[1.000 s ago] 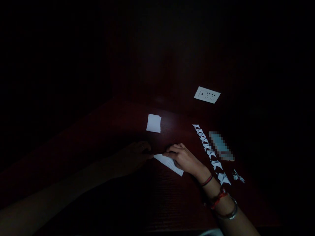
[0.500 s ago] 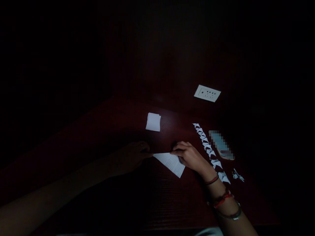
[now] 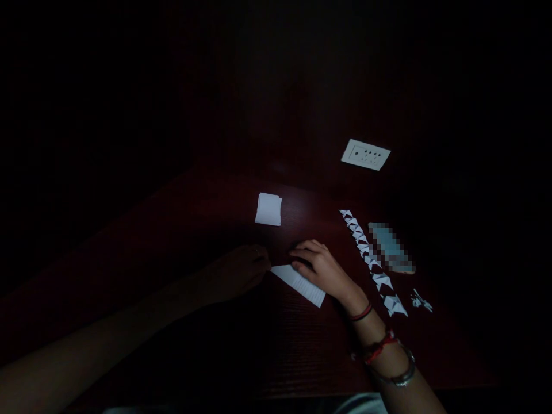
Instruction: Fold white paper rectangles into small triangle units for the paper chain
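Have white paper triangle (image 3: 314, 292) on dark red table (image 3: 297, 359), front and centre between both hands, with narrow tip to the left and faint printed lines toward the wide right end. Touching that tip with left hand (image 3: 246, 267), fingers drawn in close together. Can't tell whether pinching the tip or just pressing it; too dark. Can make out a ring (image 3: 256, 251) there. Resting right hand (image 3: 323, 268) over the triangle's upper edge, thumb on paper, other fingers slightly bent, loosely spread past the far edge. Wearing thin band (image 3: 363, 313), red bracelet (image 3: 382, 347) and metal bracelet (image 3: 404, 379) on right arm. See stack of white paper squares (image 3: 268, 210) beyond the hands, apart from both. See row of folded paper pieces (image 3: 382, 280) slanting away on the right, just beside pixelated flat slab (image 3: 392, 247). Note small white scraps (image 3: 420, 301) near the row's near end. See white socket plate (image 3: 365, 154) on dark wall behind.
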The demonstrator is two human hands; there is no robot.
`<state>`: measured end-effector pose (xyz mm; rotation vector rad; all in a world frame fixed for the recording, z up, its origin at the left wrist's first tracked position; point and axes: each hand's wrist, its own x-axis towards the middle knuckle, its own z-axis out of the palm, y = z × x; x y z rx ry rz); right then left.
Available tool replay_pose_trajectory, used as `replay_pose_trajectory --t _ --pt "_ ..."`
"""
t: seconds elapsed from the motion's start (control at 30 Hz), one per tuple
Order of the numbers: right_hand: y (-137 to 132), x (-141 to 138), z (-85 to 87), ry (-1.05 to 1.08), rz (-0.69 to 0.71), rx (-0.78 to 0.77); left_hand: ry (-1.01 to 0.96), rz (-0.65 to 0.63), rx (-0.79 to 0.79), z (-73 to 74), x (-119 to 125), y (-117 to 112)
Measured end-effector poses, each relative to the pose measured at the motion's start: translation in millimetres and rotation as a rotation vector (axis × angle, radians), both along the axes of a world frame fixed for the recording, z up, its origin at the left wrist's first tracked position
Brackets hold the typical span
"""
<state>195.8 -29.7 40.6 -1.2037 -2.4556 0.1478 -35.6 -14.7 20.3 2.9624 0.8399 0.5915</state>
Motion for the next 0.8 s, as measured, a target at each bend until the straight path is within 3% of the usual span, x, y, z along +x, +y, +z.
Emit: replay_pose_trajectory --t 0.3,0.47,0.8 --pt "1.7 -18.6 -7.9 0.015 -0.046 -0.161 -0.098 0.101 -0.075 -7.2 11.0 4.1" --pt "2.7 -21.7 -12.0 0.041 -0.082 -0.192 -0.179 0.14 -0.182 -10.8 14.4 6.8" --pt "-1.2 -24.2 -8.9 0.102 -0.049 -0.198 -0.224 0.236 -0.175 -11.8 17.2 1.9"
